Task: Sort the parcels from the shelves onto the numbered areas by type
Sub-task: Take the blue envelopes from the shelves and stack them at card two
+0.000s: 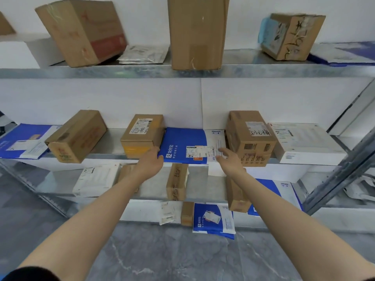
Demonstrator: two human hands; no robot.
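**A:** How many parcels are on the grey metal shelf at hand level?

**B:** Six: two blue mailers, three brown boxes and one white carton. Well left of the left hand lies a blue flat paper mailer. Next comes a plain brown cardboard box, then a labelled brown cardboard box just beside that hand. Between the hands lies the blue-and-white flat paper mailer. Right of the right hand are a scribbled-on brown cardboard box and a white flat carton.

**A:** And the grip?

**B:** The left thumb is at the blue-and-white mailer's front left corner, but I cannot tell whether the hand pinches it. The right fingers are spread at its white end, and contact is unclear.

**A:** Is anything in the way?

**B:** A box stands just beside the mailer on each side.
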